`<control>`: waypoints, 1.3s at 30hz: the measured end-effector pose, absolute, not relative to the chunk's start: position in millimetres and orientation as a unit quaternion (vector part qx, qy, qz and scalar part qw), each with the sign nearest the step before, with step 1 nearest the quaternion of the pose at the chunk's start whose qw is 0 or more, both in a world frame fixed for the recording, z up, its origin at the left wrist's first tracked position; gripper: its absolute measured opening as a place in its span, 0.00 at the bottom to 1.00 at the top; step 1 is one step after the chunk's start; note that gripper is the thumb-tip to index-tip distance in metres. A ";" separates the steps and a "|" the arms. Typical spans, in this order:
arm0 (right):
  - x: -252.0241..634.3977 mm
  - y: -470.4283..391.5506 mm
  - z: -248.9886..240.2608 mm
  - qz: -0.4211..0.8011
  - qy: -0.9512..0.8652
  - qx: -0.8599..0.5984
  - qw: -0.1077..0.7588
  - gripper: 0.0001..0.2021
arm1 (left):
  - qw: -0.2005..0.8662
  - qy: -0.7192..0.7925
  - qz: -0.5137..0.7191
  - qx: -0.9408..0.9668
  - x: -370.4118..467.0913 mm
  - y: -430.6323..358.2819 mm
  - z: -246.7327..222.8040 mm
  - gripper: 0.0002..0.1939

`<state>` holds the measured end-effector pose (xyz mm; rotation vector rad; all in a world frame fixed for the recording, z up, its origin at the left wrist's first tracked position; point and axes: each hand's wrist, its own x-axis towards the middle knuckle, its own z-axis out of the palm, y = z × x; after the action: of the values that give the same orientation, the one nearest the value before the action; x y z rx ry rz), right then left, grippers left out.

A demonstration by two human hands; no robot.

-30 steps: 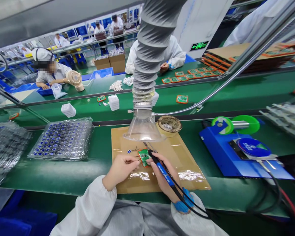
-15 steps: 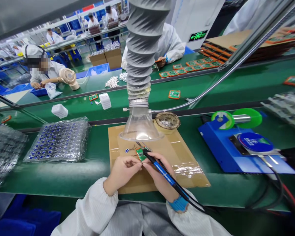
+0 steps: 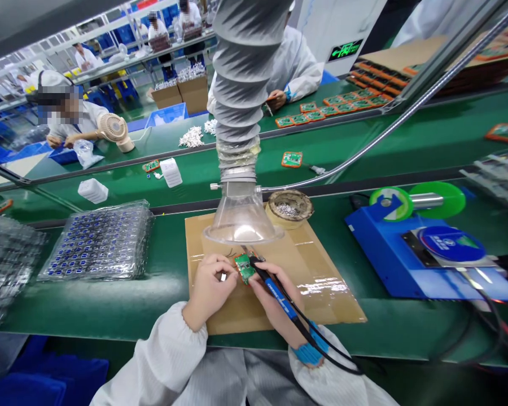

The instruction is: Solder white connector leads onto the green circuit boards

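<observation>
A green circuit board point(image 3: 243, 269) with an orange edge lies on the brown cardboard sheet point(image 3: 322, 282), between my two hands. My right hand point(image 3: 279, 304) is closed around a soldering iron point(image 3: 278, 296) with a blue and black handle. Its metal tip points away from me, over the far end of the board. My left hand point(image 3: 211, 287) is beside the board's left edge, thumb and fingers pinched on a small part point(image 3: 223, 277) that shows white. Thin dark wires stick out beyond these fingers. The fingers partly hide the part.
A clear fume hood point(image 3: 243, 223) on a grey hose hangs just beyond the board. Behind it stands a round pot point(image 3: 290, 208) with metal bits. Clear trays of small blue parts point(image 3: 97, 242) are at left, a blue solder feeder point(image 3: 381, 248) at right. Co-workers sit across the belt.
My left hand has moved left from the board and taken up the small part that lay on the cardboard. My right hand keeps hold of the soldering iron.
</observation>
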<state>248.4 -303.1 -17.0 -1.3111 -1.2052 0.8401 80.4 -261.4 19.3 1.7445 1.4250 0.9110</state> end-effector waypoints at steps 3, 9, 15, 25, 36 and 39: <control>264.1 -305.0 -18.7 0.317 -0.511 -0.581 0.548 0.13 | 0.313 0.564 0.320 0.694 81.2 -254.5 13.2 0.09; 288.1 -318.5 -21.2 0.255 -0.520 -0.606 0.546 0.08 | 0.266 0.579 0.290 0.714 83.4 -253.1 8.7 0.10; 290.2 -323.6 -29.2 0.274 -0.486 -0.575 0.599 0.04 | 0.280 0.580 0.281 0.712 80.5 -251.9 6.4 0.10; 287.6 -321.1 -22.6 0.263 -0.561 -0.563 0.548 0.02 | 0.298 0.580 0.277 0.706 83.0 -246.6 7.8 0.12; 285.1 -318.9 -16.8 0.254 -0.591 -0.560 0.522 0.02 | 0.332 0.555 0.285 0.707 78.2 -245.9 9.9 0.13; 285.1 -319.3 -16.3 0.251 -0.595 -0.560 0.520 0.02 | 0.341 0.552 0.285 0.705 77.6 -246.1 10.4 0.13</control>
<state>285.1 -319.3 -16.3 -1.3420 -1.4261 0.6022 77.6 -246.1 10.4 1.8352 1.4364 0.7420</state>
